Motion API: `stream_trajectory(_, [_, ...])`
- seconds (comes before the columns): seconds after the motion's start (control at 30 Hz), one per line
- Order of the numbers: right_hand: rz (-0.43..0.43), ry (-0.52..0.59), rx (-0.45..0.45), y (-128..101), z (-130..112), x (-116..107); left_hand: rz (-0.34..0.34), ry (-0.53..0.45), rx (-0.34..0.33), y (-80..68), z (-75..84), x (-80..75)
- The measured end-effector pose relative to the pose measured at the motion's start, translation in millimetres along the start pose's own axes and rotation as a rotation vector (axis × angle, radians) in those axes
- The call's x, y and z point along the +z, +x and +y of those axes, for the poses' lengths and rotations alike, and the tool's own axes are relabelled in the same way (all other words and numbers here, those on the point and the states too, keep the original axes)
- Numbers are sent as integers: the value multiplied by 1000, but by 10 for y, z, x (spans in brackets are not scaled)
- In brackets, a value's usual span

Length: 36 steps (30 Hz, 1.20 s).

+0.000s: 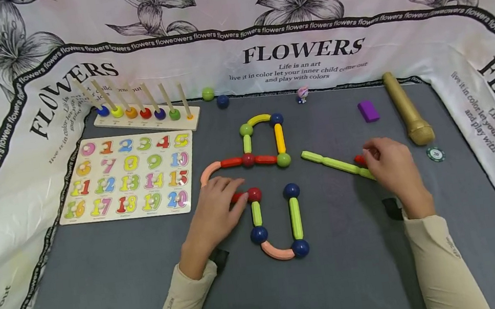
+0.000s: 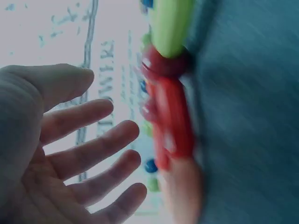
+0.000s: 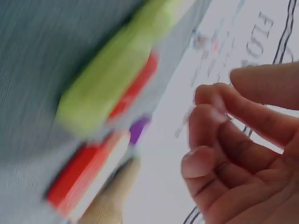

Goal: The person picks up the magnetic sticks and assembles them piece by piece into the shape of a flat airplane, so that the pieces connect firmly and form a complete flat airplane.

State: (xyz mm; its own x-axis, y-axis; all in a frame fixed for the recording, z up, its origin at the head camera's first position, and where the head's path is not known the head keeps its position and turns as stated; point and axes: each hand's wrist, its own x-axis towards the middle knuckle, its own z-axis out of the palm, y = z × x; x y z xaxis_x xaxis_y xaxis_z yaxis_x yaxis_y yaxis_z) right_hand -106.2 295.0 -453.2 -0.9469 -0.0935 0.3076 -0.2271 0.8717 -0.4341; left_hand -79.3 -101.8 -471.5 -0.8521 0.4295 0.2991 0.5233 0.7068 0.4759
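- The U-shaped chain (image 1: 278,223) of green sticks, blue balls and a pink curve is lying nearest the person on the grey mat (image 1: 106,285); a sweeping sleeve is what I judge most likely to be knocking it apart.
- The left hand (image 1: 218,215) is resting with fingers spread and relaxed, pinching nothing, its fingertips touching the red stick (image 1: 237,197) beside the red ball (image 1: 254,194). A careless push here is risking breaking that joint or shoving the ball out of line with the green stick below it.
- The right hand (image 1: 393,170) is hovering over the near end of the long green stick (image 1: 337,164), fingers loosely curled; whether it is pinching the stick I cannot tell. A red piece (image 1: 359,160) is lying just beside its fingers and could be getting dragged along.
- Farther off, the upper stick-and-ball figure (image 1: 264,142) is sitting between both hands, so a swinging stick could be striking it.
- The gold microphone (image 1: 406,106) and purple block (image 1: 368,110) are lying beyond the right hand, where a stray flick could be reaching them.
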Motion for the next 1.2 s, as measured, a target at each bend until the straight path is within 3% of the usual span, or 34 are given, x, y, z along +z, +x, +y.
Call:
stream_trajectory(0.1, [-26, -42, 1, -33, 174, -81, -26, -13, -24, -80, -90, 21])
stream_trajectory(0.2, [-37, -72, 5, -61, 281, -104, -60, 6, 7, -123, -130, 85])
stream_trajectory(0.3, [-78, -74, 32, -84, 307, -91, -83, 23, 22, -140, -137, 142])
stream_trajectory(0.47, [-189, -16, 42, -16, 275, 26, -67, 29, 3, -134, -129, 175])
stream_trajectory(0.67, [-219, -25, 78, 65, 331, 72, -70, 30, 15, -89, -111, 218])
stream_trajectory(0.77, [-178, -28, 62, 45, 324, 64, -84, 36, 16, -57, -114, 237])
stream_trajectory(0.9, [-41, 9, -4, 13, 95, 35, -99, 51, 15, -16, -122, 240])
stream_trajectory(0.97, [-21, 38, -61, 22, -115, 47, -94, 61, 15, -10, -130, 236])
stream_trajectory(1.2, [-228, 105, -319, 87, -854, 388, -86, 64, 19, 4, -130, 240])
